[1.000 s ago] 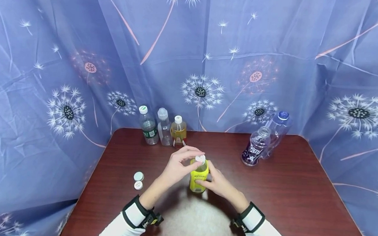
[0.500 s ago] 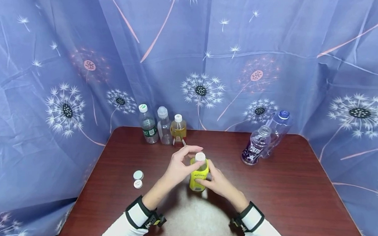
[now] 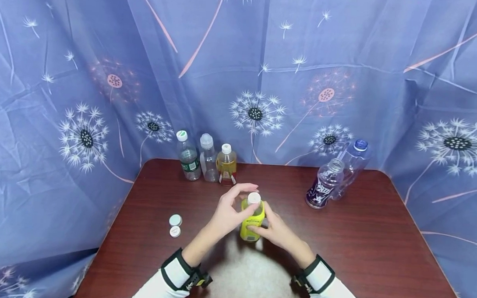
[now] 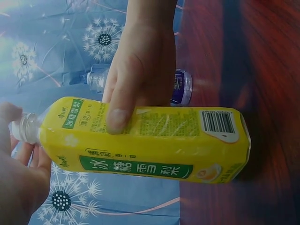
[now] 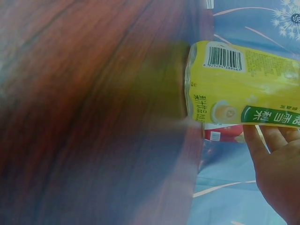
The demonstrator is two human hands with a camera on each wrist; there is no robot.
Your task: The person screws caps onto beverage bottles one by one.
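A yellow-labelled drink bottle (image 3: pixel 253 223) stands upright in front of me, its base right at the tabletop. Its white cap (image 3: pixel 254 198) is on the neck. My left hand (image 3: pixel 225 213) is at the top, thumb and fingers curled around the cap from the left. In the left wrist view the left thumb (image 4: pixel 8 115) lies against the cap's side. My right hand (image 3: pixel 277 231) grips the bottle's body from the right, thumb across the front label, fingers behind and partly hidden. The right wrist view shows the lower bottle (image 5: pixel 225 84) with right-hand fingers (image 5: pixel 255 143) passing behind it.
At the back left stand a green-labelled bottle (image 3: pixel 190 164), a clear bottle (image 3: pixel 209 165) and an amber-filled bottle (image 3: pixel 227 164), all capped. Two loose caps, one pale (image 3: pixel 175 220) and one white (image 3: pixel 174 231), lie left. Back right are an uncapped purple-labelled bottle (image 3: pixel 320 191) and a bluish bottle (image 3: pixel 350 164).
The left fingers have shifted back around the cap, so more of its top shows. My right hand keeps its grip on the bottle. The head view has shifted slightly.
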